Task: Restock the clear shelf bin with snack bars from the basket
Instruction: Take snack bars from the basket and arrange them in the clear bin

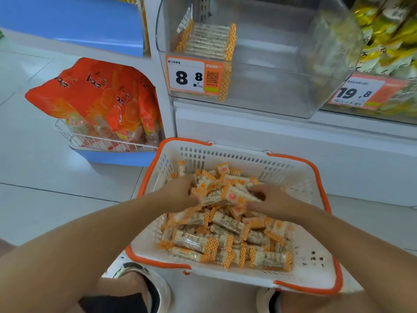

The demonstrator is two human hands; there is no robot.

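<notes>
On the floor at the left stands a wire rack of orange snack bags [99, 98], which has no part in this work. Next to it, lower, the left hand [180, 195] is pushed into the pile of snack bars [225, 231] in the white basket with the orange rim [149, 177]; its fingers curl round some bars at the top of the heap, though how many I cannot tell. The right hand [270, 203] comes from the other side, its grip also closed on bars, so the two hands press one bundle [223, 195] between them. I think the step is to gather a handful, and it goes best if the bars are turned to lie the same way before lifting, because in the clear shelf bin [270, 86] above the few bars [207, 40] already there sit in a neat row at the left side. Most of the bin is bare, so many trips remain. Squeeze gently; loose bars at the edge of the bundle could slip back.
</notes>
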